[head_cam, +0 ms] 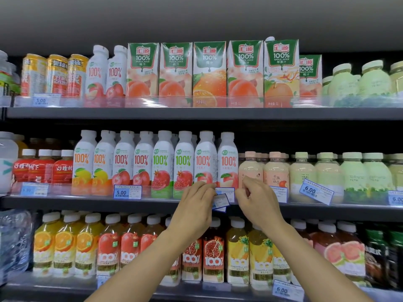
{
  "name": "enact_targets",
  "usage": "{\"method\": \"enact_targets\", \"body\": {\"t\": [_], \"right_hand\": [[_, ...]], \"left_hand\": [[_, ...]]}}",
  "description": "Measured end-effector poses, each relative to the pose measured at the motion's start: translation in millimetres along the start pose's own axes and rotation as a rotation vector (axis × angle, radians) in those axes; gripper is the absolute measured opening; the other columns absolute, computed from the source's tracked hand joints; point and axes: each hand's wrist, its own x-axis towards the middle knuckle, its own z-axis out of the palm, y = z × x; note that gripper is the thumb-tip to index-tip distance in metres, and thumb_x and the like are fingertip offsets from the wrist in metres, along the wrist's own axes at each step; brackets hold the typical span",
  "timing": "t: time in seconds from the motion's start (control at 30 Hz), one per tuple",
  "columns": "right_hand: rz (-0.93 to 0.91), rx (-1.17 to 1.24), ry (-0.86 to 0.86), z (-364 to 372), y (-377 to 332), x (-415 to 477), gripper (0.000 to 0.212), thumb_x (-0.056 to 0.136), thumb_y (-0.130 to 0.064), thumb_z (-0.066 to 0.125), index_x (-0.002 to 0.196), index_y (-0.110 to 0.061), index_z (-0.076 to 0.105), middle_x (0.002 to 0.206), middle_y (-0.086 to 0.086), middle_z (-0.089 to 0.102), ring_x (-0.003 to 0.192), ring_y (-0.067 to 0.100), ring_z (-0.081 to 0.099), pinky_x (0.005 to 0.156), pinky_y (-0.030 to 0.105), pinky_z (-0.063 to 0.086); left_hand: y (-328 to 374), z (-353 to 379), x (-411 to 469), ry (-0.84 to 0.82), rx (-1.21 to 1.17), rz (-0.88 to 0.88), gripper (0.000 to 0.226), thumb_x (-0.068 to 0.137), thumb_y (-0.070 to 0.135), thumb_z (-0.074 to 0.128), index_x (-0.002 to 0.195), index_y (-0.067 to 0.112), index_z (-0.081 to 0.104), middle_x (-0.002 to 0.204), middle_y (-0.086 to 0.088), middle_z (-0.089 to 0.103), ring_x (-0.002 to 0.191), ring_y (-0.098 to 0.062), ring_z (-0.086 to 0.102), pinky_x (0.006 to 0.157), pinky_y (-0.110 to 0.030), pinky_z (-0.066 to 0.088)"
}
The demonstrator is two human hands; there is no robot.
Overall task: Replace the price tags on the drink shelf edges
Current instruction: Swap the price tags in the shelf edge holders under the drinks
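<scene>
Hidden: the left hand [197, 205] covered the left part of the loose tag [220, 202], whose print was too blurred to read; the right hand [256, 200] hid the strip section behind it.
Cut off: bottles at the left and right frame edges, and both forearms at the bottom edge.
Hard to read: the tag at the left of the middle shelf [35, 189] and the top-shelf tag [41, 100], both blurred behind clear plastic.
Shelves: three in view, top, middle and bottom.
Cartons: six on the top shelf [209, 73], centre of the frame, the sixth set further back.
White bottles: eight tall ones in the middle shelf's front row [163, 162]; two more on the top shelf.
Tags, middle shelf: a clear "5.00" tag [127, 191] left of centre; a tilted "6.00" tag [316, 191] at right; a fitted tag [225, 191] between the hands; another cut off at the right edge.
Tags, bottom shelf: one "6.00" tag [287, 290] at lower right.
Left hand: raised to the middle shelf edge at frame centre, fingers narrowed in a pinch on the loose tag, which hung tilted just below the fitted tag.
Right hand: raised beside it, fingers curled in at the strip top; whether it gripped anything could not be told.
Arms: both bare, rising from the bottom edge and converging toward the centre.
</scene>
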Motion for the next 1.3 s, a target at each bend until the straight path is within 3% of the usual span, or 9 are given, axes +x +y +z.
{"method": "enact_targets", "body": {"t": [0.13, 0.2, 0.3, 0.4, 0.57, 0.87, 1.07, 1.17, 1.3], "right_hand": [[0.007, 0.215, -0.051, -1.8, -0.5, -0.1, 0.025, 0.093, -0.017, 0.051, 0.068, -0.023, 0.045, 0.065, -0.008, 0.048, 0.061, 0.009, 0.044, 0.055, 0.026, 0.031], [-0.021, 0.305, -0.144, -3.9, -4.6, 0.5, 0.005, 0.095, -0.026, 0.055, 0.092, -0.028, 0.058, 0.083, -0.012, 0.057, 0.072, 0.005, 0.051, 0.061, 0.021, 0.041], [-0.028, 0.319, -0.234, -0.4, -8.2, 1.5, 0.027, 0.091, -0.031, 0.065, 0.117, -0.035, 0.060, 0.094, -0.014, 0.062, 0.077, 0.003, 0.057, 0.069, 0.017, 0.048], [0.067, 0.459, -0.217, 3.7, -9.2, 1.0, 0.020, 0.091, -0.020, 0.067, 0.109, -0.029, 0.068, 0.088, -0.009, 0.066, 0.081, 0.005, 0.061, 0.074, 0.024, 0.052], [0.151, 0.580, -0.209, 2.7, -2.7, 1.3, 0.019, 0.090, -0.021, 0.069, 0.106, -0.033, 0.068, 0.095, 0.000, 0.068, 0.091, 0.013, 0.065, 0.084, 0.037, 0.057], [0.156, 0.645, -0.183, -2.0, -5.0, 5.8, 0.019, 0.092, -0.023, 0.066, 0.110, -0.029, 0.066, 0.094, -0.005, 0.069, 0.092, 0.003, 0.066, 0.081, 0.027, 0.059], [0.120, 0.623, -0.169, 10.1, -29.3, 9.3, 0.021, 0.092, -0.021, 0.066, 0.112, -0.026, 0.067, 0.090, -0.004, 0.068, 0.090, 0.004, 0.065, 0.078, 0.020, 0.057], [0.113, 0.613, -0.152, 23.3, -51.7, 13.4, 0.019, 0.092, -0.019, 0.066, 0.110, -0.026, 0.068, 0.087, -0.005, 0.069, 0.089, 0.005, 0.066, 0.076, 0.020, 0.056], [0.099, 0.595, -0.144, 51.1, -92.8, 16.2, 0.018, 0.091, -0.019, 0.067, 0.105, -0.030, 0.069, 0.084, -0.004, 0.068, 0.089, 0.014, 0.067, 0.077, 0.029, 0.057]], "left_hand": [[-0.3, -6.2, 4.4, 0.040, -0.162, -0.070, 0.012, 0.102, 0.019, 0.046, 0.104, 0.014, 0.056, 0.111, 0.002, 0.056, 0.106, -0.019, 0.048, 0.094, -0.033, 0.041], [-1.9, -11.6, 6.1, -0.030, -0.221, -0.102, 0.008, 0.104, 0.027, 0.042, 0.099, 0.028, 0.049, 0.092, 0.011, 0.050, 0.088, -0.012, 0.046, 0.080, -0.033, 0.038], [1.7, -22.1, 7.8, -0.083, -0.358, -0.141, 0.010, 0.104, 0.027, 0.045, 0.096, 0.033, 0.048, 0.080, 0.019, 0.048, 0.078, -0.001, 0.047, 0.071, -0.021, 0.031], [7.4, -31.0, 5.8, -0.099, -0.549, -0.289, 0.009, 0.104, 0.023, 0.050, 0.103, 0.025, 0.059, 0.090, 0.015, 0.061, 0.084, 0.001, 0.055, 0.069, -0.014, 0.037], [8.0, -37.3, 4.5, 0.025, -0.823, -0.620, 0.012, 0.101, 0.020, 0.054, 0.094, 0.026, 0.061, 0.093, 0.010, 0.066, 0.094, -0.011, 0.063, 0.073, -0.028, 0.048], [7.8, -49.2, 9.3, 0.175, -0.800, -0.678, 0.035, 0.106, 0.023, 0.042, 0.083, 0.003, 0.059, 0.076, -0.004, 0.063, 0.069, -0.010, 0.061, 0.067, -0.022, 0.053], [-15.3, -65.5, 1.4, 0.077, -0.624, -0.667, 0.033, 0.106, 0.020, 0.037, 0.079, 0.014, 0.055, 0.081, -0.005, 0.064, 0.078, -0.012, 0.060, 0.067, -0.023, 0.047], [-30.9, -81.0, -4.2, 0.069, -0.750, -0.662, 0.022, 0.105, 0.017, 0.039, 0.094, 0.017, 0.059, 0.092, -0.003, 0.066, 0.086, -0.009, 0.064, 0.072, -0.020, 0.050], [-62.3, -108.3, -24.9, -0.004, -0.926, -0.607, 0.025, 0.101, 0.014, 0.051, 0.122, 0.028, 0.056, 0.107, -0.004, 0.069, 0.097, -0.011, 0.069, 0.084, -0.034, 0.058]]}}
